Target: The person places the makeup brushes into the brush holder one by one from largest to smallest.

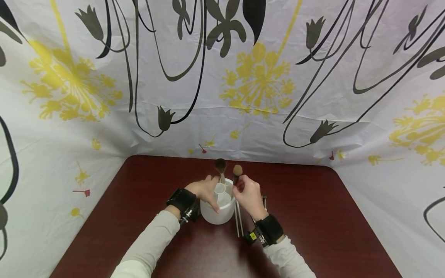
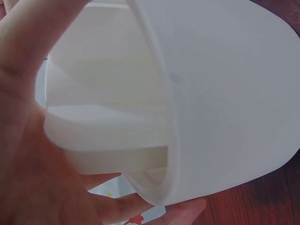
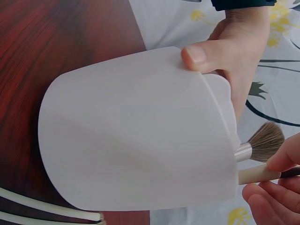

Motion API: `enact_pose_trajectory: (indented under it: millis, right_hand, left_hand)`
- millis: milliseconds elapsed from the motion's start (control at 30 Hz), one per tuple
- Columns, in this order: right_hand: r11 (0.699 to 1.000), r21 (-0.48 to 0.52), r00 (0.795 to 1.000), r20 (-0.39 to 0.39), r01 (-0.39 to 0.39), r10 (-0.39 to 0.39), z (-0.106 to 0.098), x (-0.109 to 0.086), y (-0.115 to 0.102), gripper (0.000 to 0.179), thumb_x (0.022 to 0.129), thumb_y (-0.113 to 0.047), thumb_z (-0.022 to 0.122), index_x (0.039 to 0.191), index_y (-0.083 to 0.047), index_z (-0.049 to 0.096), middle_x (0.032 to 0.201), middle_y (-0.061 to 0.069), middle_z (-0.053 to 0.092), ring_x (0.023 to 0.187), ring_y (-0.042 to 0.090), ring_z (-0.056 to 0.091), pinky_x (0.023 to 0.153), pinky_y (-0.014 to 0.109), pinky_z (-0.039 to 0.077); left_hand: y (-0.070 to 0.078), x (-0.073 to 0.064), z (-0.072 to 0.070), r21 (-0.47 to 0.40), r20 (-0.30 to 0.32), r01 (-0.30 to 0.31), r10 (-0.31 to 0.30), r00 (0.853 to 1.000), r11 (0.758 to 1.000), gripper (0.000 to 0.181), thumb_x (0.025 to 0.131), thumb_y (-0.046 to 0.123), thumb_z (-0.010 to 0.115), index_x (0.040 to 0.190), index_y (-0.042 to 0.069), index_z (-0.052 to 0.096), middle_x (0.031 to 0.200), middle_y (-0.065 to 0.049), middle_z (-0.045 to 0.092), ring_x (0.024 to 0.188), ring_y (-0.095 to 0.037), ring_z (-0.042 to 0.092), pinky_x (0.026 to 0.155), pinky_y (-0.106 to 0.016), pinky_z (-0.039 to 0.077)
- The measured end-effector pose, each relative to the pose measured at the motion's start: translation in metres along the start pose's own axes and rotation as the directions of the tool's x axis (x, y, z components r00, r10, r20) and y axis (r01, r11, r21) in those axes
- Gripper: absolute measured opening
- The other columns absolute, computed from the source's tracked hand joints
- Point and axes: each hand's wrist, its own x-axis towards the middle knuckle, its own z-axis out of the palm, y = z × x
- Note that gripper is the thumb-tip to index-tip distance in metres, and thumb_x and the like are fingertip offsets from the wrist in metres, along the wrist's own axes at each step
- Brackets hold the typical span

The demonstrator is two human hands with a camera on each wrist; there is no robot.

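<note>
A white brush holder (image 1: pixel 216 216) with inner compartments stands on the table. My left hand (image 1: pixel 205 191) grips its rim, thumb (image 3: pixel 194 56) on the near side and fingers around the far side. Between the thumb and fingers of my right hand (image 1: pixel 251 196) is a makeup brush (image 1: pixel 238 170), bristles up, with its pale handle (image 3: pixel 258 174) reaching down into the holder at its right side. The handle's lower end is hidden by the wall. Another makeup brush (image 1: pixel 220 165) with wide, dark bristles stands in the holder beside it.
Pale brush handles (image 1: pixel 239 222) lie on the dark red table (image 1: pixel 163 247), right of the holder and partly under my right wrist. More of what lies there is hidden by the hand. A patterned white cloth (image 1: pixel 194 96) hangs behind and beside the table.
</note>
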Motion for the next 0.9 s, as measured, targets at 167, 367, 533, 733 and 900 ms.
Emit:
enact_pose_trajectory:
  millis: [167,367,533,733,900]
  right_hand:
    - [0.999,-0.021,0.999,0.017,-0.040,0.041,0.0026,-0.0027,0.0024,0.014,0.071,-0.002,0.068,0.081,-0.005,0.058,0.068,0.003,0.060,0.060,0.010,0.056,0.054,0.023,0.046]
    - [0.999,-0.018,0.999,0.022,-0.036,0.036,0.0041,-0.0032,0.0039,0.015,0.072,-0.002,0.068,0.083,-0.004,0.059,0.070,0.003,0.060,0.062,0.010,0.057,0.055,0.024,0.047]
    - [0.999,-0.016,0.999,0.022,-0.038,0.038,0.0039,-0.0034,0.0045,0.014,0.072,-0.001,0.068,0.083,-0.004,0.060,0.070,0.004,0.061,0.062,0.011,0.057,0.056,0.024,0.048]
    - [0.999,-0.002,0.998,0.036,-0.054,0.054,0.0033,-0.0037,0.0039,0.015,0.073,0.000,0.067,0.087,-0.001,0.061,0.073,0.006,0.062,0.064,0.012,0.058,0.057,0.025,0.049]
    - [0.998,0.020,0.998,0.032,-0.056,0.055,-0.0002,-0.0027,0.0077,0.016,0.074,0.001,0.067,0.088,0.002,0.062,0.073,0.007,0.062,0.063,0.013,0.059,0.057,0.025,0.050]
  left_hand:
    - [-0.0013,0.0019,0.0011,-0.004,-0.002,-0.013,0.013,1.000,1.000,0.115,0.049,0.045,0.085,0.139,0.006,0.025,0.123,-0.018,0.036,0.110,-0.027,0.042,0.088,-0.040,0.041]
    - [-0.0018,0.0033,0.0017,-0.006,-0.006,-0.021,0.021,1.000,1.000,0.113,0.048,0.044,0.086,0.137,0.006,0.027,0.119,-0.016,0.037,0.107,-0.026,0.043,0.087,-0.039,0.041]
    - [-0.0006,0.0033,0.0015,-0.009,-0.014,-0.029,0.029,0.999,1.000,0.112,0.047,0.044,0.086,0.136,0.007,0.029,0.117,-0.015,0.038,0.105,-0.025,0.043,0.086,-0.040,0.041]
    - [0.0019,0.0002,-0.0002,0.019,-0.014,-0.005,0.005,1.000,1.000,0.113,0.048,0.047,0.085,0.137,0.008,0.028,0.119,-0.016,0.039,0.105,-0.027,0.046,0.085,-0.040,0.043]
    - [0.0016,0.0001,0.0005,0.001,-0.024,-0.011,0.011,1.000,1.000,0.111,0.048,0.045,0.086,0.136,0.009,0.029,0.115,-0.014,0.039,0.102,-0.025,0.046,0.084,-0.039,0.043]
